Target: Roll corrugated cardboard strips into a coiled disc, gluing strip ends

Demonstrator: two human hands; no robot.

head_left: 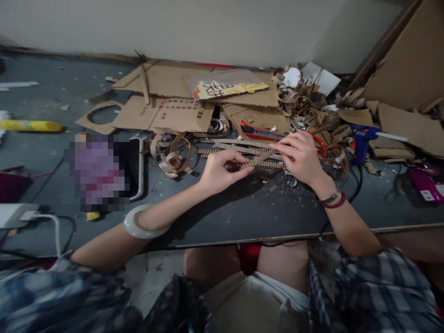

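Note:
A short corrugated cardboard strip [259, 160] is stretched at a slant between my two hands, just above the table. My left hand [222, 172] pinches its lower left end between thumb and fingertips. At the upper right end, the fingers of my right hand [299, 156] are closed on the same strip. Behind it lie more corrugated strips [229, 147], partly covered by my hands. A red utility knife [258, 133] rests just beyond my right hand, and red scissor handles [321, 145] show beside that hand.
Cardboard sheets [173, 113] and a heap of curled scraps [312, 99] fill the back. A blue glue gun [362, 141] with a cable stands at right, near a purple power strip [428, 182]. At left are a phone [136, 169], a yellow tube [31, 126] and a white plug [17, 216].

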